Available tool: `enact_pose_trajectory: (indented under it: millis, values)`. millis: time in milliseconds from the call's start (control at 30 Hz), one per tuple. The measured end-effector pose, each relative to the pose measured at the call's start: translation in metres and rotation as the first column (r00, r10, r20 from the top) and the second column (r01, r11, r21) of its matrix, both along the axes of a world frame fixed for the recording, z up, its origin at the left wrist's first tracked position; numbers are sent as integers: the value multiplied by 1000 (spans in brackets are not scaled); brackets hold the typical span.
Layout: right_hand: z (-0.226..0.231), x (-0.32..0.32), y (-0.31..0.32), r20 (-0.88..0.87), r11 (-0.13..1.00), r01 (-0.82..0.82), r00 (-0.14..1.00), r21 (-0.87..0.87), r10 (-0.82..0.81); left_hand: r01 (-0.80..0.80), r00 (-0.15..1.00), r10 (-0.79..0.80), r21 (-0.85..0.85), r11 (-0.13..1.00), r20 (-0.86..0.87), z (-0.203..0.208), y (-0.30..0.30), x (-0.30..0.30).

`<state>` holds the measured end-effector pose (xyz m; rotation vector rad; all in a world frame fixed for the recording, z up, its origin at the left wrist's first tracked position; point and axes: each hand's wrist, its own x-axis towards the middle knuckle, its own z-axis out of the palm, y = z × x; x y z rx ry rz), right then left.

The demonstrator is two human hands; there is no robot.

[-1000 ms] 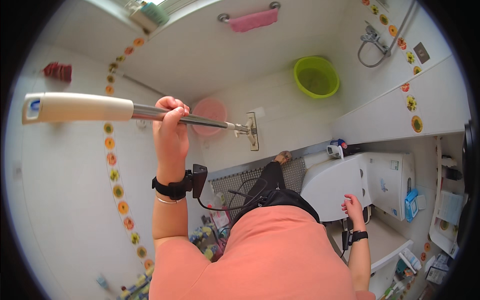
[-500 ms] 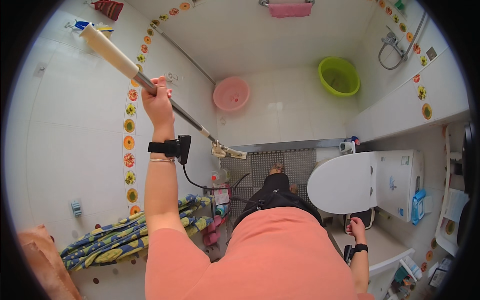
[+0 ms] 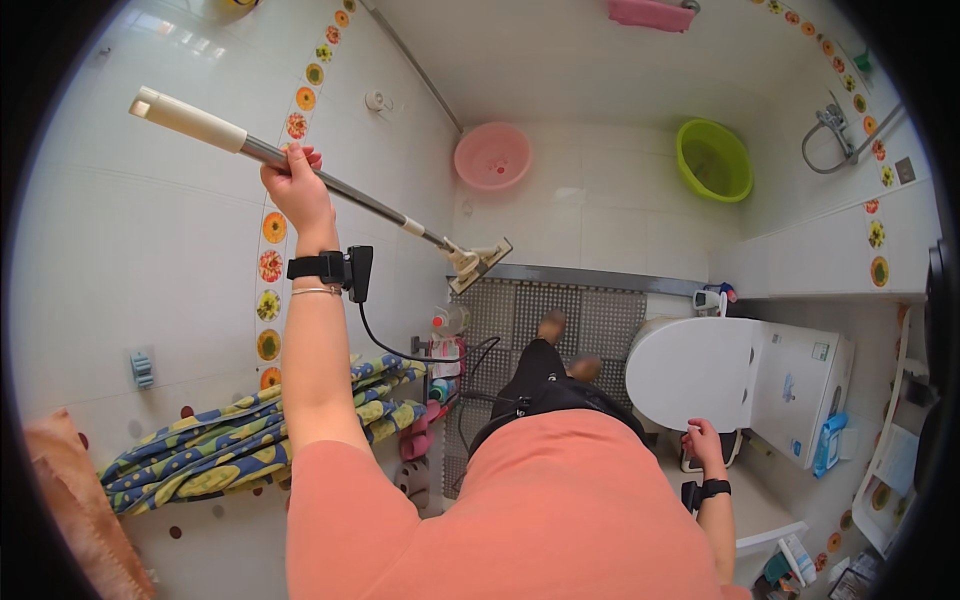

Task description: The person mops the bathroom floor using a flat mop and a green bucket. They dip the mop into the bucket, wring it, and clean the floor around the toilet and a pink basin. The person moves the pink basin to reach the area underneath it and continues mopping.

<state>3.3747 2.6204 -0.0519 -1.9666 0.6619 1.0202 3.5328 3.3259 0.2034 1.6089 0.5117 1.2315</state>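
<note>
At left, fingers [image 3: 297,160] curled, gripping mop pole [image 3: 370,203]

Pink basin [image 3: 483,143], green tub [image 3: 692,157], seemingly a towel [image 3: 652,14].

The mop [image 3: 370,204] has a cream grip [image 3: 190,122] and head [image 3: 482,264], and a silver pole [image 3: 345,191]. The basin [image 3: 492,150] is pink, the tub [image 3: 714,130] lime green, the mat [image 3: 605,310] grey. The cloth [image 3: 215,465] is patterned blue, green and yellow. Red, orange and yellow flowers [image 3: 270,266] band the white wall [image 3: 150,260].
</note>
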Motion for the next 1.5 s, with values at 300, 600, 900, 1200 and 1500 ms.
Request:
enact_pose_trajectory:
  millis: [300,600,900,1200,1500]
  values:
    - [22,53,45,-21,994,-77,997,84,79,-39,999,39,-51,998,2,-12,5,3]
    - [58,190,176,155,959,-234,966,162,209,172,978,-172,9,985,118,3,4,25]
    - [55,282,384,268,679,-734,654,-2,707,74,997,-71,-110,991,24,-41,85,18]
    - [-87,389,544,173,341,-885,300,-316,938,-284,926,242,-114,952,-289,-100,144,-26]
    - [-337,455,692,141,148,-903,98,-403,985,-263,964,266,79,962,-27,-141,170,-28]
